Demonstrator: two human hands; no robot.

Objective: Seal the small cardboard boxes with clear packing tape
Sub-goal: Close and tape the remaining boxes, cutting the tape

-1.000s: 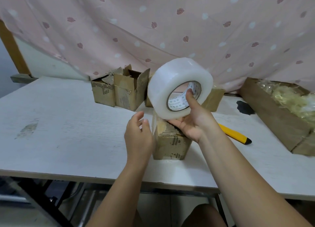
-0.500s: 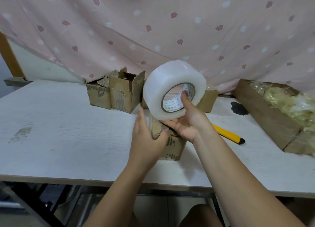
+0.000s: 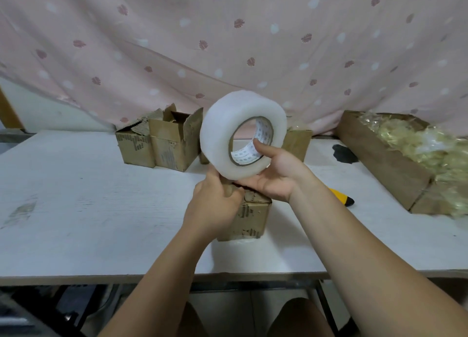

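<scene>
The white table [image 3: 76, 210] carried the small cardboard box [image 3: 249, 217] near its front edge, flaps folded down, directly below the tape roll [image 3: 222, 134]. The right hand [image 3: 276, 182] held the roll just above the box top, thumb hooked through the core and fingers cupped under the rim. The left hand [image 3: 215, 205] was curled round the box's top near corner, bracing it; whether it also pinned a free end of tape could not be told. The step looked like laying the first strip. To do it well, the tape end should be anchored down a side wall, the box held firm, and the roll drawn straight along the flap seam under steady tension so the film lay without wrinkles. The yellow cutter [image 3: 340, 198] lay close by on the right. The core's white liner bore repeated small marks and the box faces dark printed characters, neither legible
</scene>
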